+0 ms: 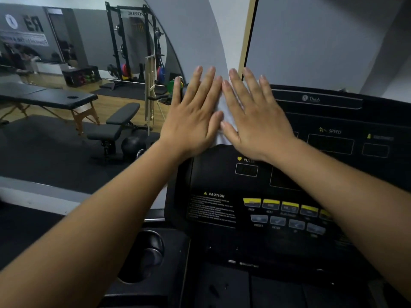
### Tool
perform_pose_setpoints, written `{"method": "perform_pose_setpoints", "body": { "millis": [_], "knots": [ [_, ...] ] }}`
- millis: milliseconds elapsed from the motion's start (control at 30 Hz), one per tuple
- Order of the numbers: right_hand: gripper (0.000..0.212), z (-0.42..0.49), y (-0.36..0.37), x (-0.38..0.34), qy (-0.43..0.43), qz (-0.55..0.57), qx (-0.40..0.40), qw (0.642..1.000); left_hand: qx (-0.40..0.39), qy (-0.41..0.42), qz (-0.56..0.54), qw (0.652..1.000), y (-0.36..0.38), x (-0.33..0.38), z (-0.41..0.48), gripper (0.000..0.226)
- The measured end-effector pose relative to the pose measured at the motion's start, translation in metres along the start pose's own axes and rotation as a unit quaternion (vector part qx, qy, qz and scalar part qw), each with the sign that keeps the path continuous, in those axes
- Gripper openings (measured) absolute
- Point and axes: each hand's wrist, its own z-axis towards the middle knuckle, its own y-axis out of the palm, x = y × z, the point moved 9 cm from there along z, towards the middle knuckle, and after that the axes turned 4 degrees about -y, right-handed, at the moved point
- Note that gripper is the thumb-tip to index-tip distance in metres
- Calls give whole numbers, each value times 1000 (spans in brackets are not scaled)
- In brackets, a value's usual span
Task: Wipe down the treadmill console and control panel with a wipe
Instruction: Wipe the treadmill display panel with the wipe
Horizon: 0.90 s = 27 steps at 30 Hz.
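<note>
The black treadmill console (333, 121) fills the right half of the view, with dark display windows and a control panel (287, 216) of yellow and grey buttons below. A white wipe (226, 116) lies on the console's upper left corner. My left hand (195, 114) and my right hand (255, 116) both press flat on the wipe, fingers spread, side by side and nearly touching. Most of the wipe is hidden under the two hands; only a strip shows between them.
A cup holder (144, 254) sits at the console's lower left. A mirror to the left reflects a black massage table (51, 96), a weight bench (115, 125), a medicine ball (133, 146) and a squat rack (133, 41). A grey wall stands behind the console.
</note>
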Motion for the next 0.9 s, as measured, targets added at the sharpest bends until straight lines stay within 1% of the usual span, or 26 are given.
{"method": "perform_pose_setpoints", "body": {
  "millis": [100, 233, 300, 400, 500, 567, 633, 733, 767, 833, 900],
  "knots": [
    [75, -29, 7, -16, -8, 10, -9, 1000, 7, -5, -9, 1000, 7, 14, -33, 66],
    [78, -98, 25, -62, -35, 56, -18, 998, -24, 3, -14, 1000, 29, 43, -113, 67],
    [79, -124, 33, -78, -45, 72, -23, 996, -32, 13, -10, 999, 35, 53, -140, 68],
    [81, -113, 31, -68, -38, 74, -19, 996, -37, 34, 12, 999, 33, 49, -122, 71],
    [84, -66, 9, -35, -1, 63, -15, 998, -27, 47, 43, 998, 16, 33, -62, 75],
    [85, -39, -9, -15, 25, 77, -7, 997, -33, 65, 64, 995, -1, 25, -26, 79],
    [83, -24, -14, -11, 25, 93, 6, 995, -33, 73, 59, 995, -12, 26, -10, 79],
    [74, -30, 2, -23, 13, 62, 8, 998, -21, 54, -48, 997, -8, 39, -22, 68],
    [71, -37, 7, -27, 15, 56, 7, 998, -15, 43, -66, 997, -2, 43, -32, 66],
    [71, -53, 14, -35, 15, 57, 6, 998, -8, 32, -46, 998, 10, 45, -49, 66],
    [73, -69, 18, -47, -1, 61, 6, 998, -9, 37, -19, 999, 15, 46, -67, 69]
  ]
}}
